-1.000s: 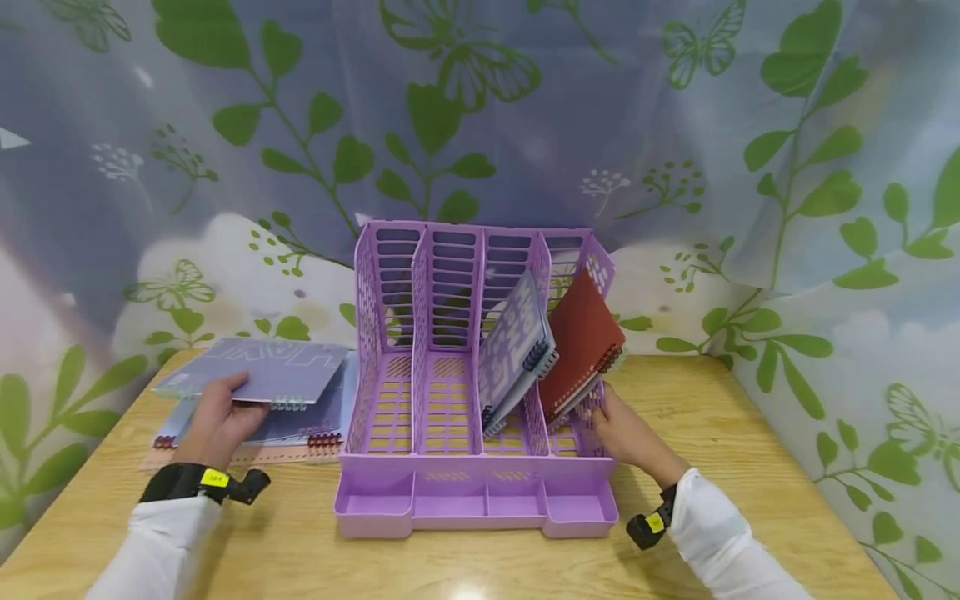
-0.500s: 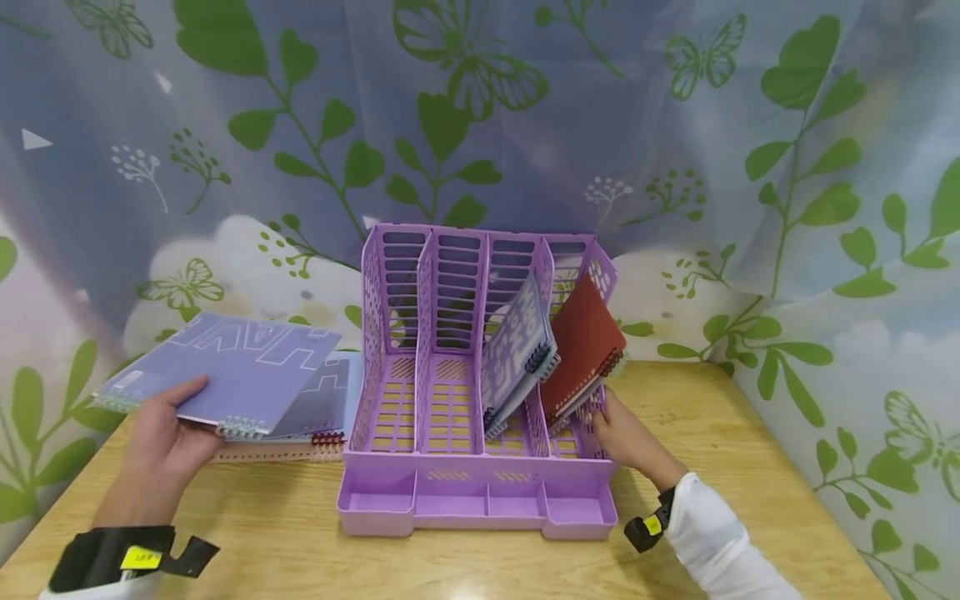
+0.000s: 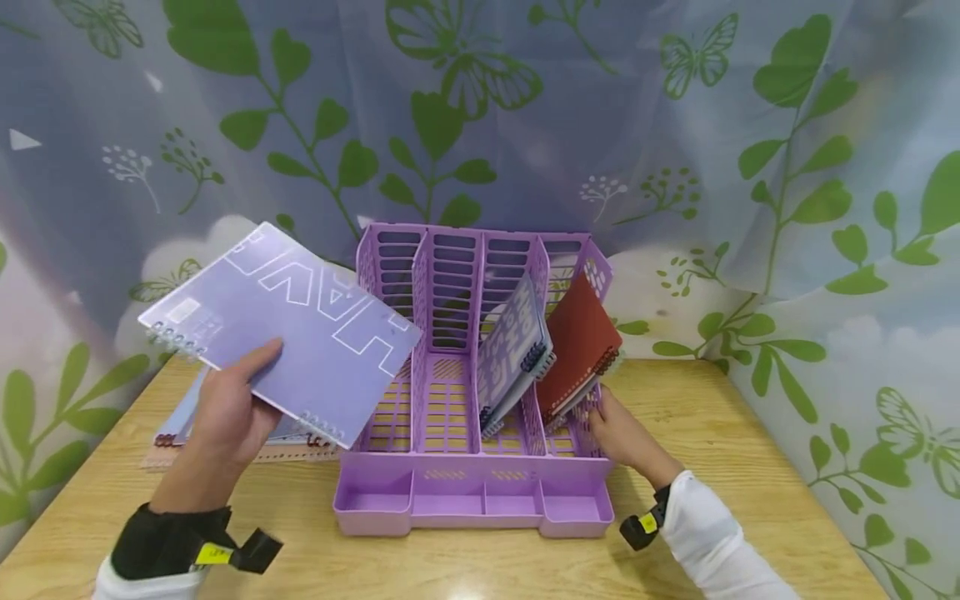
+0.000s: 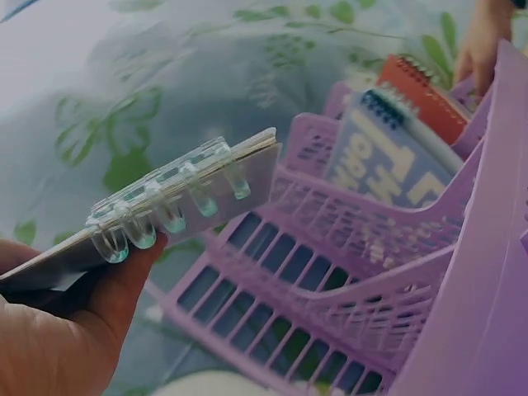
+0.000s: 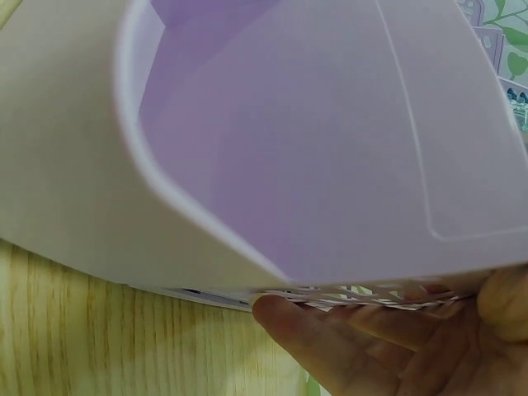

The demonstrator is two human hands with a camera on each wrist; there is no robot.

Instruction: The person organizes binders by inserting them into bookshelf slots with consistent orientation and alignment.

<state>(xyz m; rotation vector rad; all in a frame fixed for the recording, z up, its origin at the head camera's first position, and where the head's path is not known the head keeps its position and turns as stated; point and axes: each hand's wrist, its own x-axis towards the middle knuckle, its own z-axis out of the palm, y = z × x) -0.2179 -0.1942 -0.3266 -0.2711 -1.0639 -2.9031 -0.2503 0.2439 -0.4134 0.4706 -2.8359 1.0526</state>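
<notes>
One purple notebook [image 3: 322,325] hangs tilted in the left hand [image 3: 234,412], thumb on its cover and fingers beneath, above a small pile of notebooks [image 3: 177,419] and overlapping the left side of the purple organizer [image 3: 472,465]. Held by one edge, it could droop or twist; its rings could snag the lattice. The right hand [image 3: 626,429] touches the organizer's right wall; whether it grips I cannot tell. A knock might topple the leaning blue-grey notebook [image 3: 513,354] or red notebook [image 3: 577,337].
</notes>
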